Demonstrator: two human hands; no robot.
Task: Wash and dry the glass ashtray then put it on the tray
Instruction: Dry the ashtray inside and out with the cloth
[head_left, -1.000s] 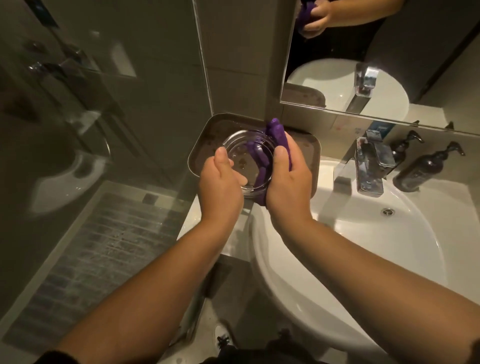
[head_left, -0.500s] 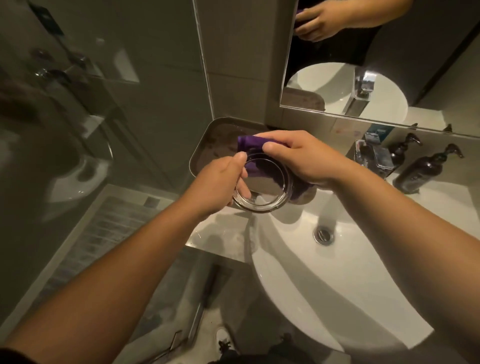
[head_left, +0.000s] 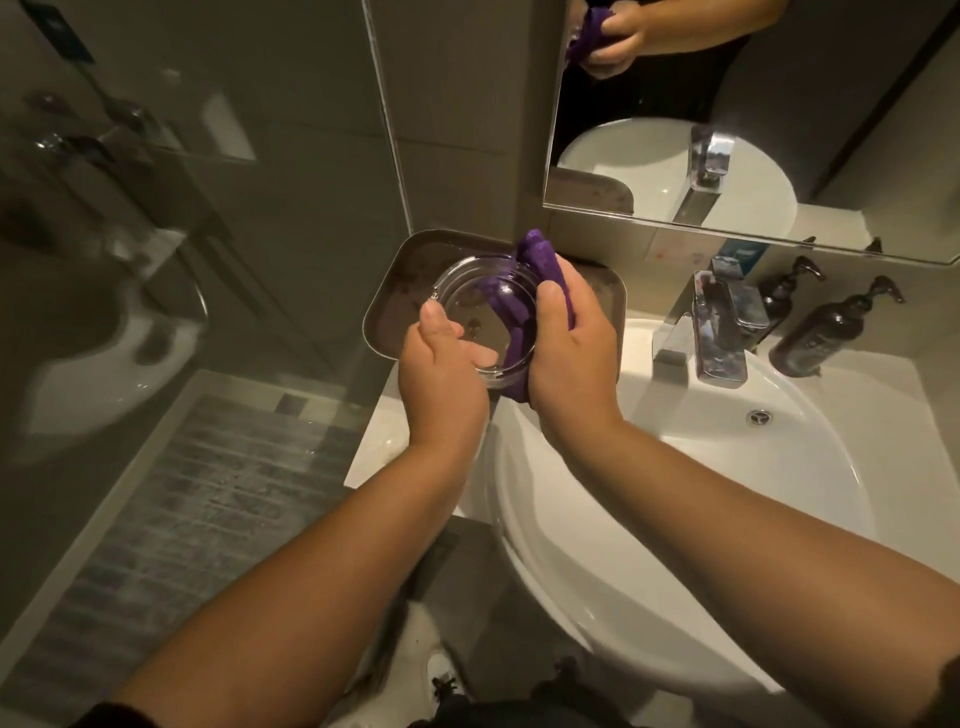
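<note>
A white basin (head_left: 701, 499) fills the right half of the counter (head_left: 382, 447), with a chrome tap (head_left: 719, 325) at its far rim and two dark pump bottles (head_left: 826, 325) standing in the counter's far right corner beneath the mirror (head_left: 831, 130). At the counter's far left corner, against the tiled wall and beside the glass shower screen (head_left: 182, 234), lies a metal tray (head_left: 387, 306) with rounded corners. A person holds the round glass ashtray (head_left: 475, 312) above the tray's near edge, tilted so its open side faces the camera. The left hand (head_left: 441, 374) is clamped on the ashtray's near left rim, thumb on the rim and fingertips showing through the glass from behind. The right hand (head_left: 569, 358) grips the ashtray's right side through a purple cloth (head_left: 540, 265), which is bunched under the thumb, rises above the far rim and drapes into the bowl of the glass. The two hands sit close together, the ashtray between them, both bare forearms reaching in from the bottom of the frame.
</note>
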